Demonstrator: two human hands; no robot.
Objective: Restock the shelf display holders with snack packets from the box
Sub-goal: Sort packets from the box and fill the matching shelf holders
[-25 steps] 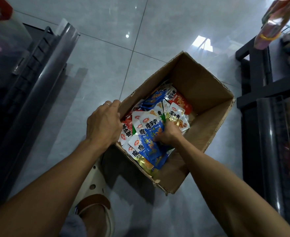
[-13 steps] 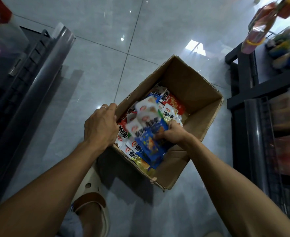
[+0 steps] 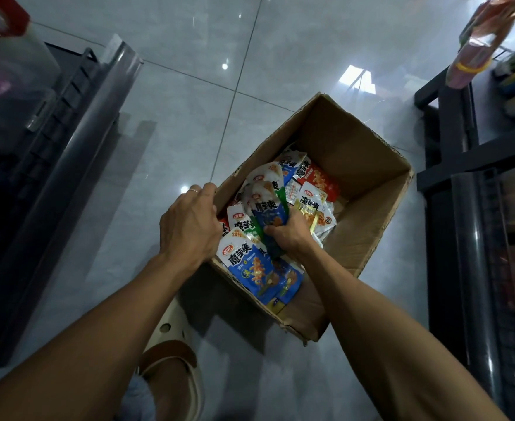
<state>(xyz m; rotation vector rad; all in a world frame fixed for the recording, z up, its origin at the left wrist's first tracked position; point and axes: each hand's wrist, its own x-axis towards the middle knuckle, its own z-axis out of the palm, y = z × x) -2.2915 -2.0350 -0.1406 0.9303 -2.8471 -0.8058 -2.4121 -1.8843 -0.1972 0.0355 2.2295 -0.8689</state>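
Snack packets (image 3: 268, 214): a fanned bunch, blue and green, now raised clear of the heap in the box (image 3: 368, 165), higher than half a second ago. Right hand (image 3: 286, 235) curls round the bunch's lower ends. A large blue packet (image 3: 259, 268) hangs over the near wall. Left hand (image 3: 189, 226) still grips the box's left rim, steadying it on the tiled floor (image 3: 171, 117). Likely next: carry to the shelf (image 3: 475, 226) on the right.
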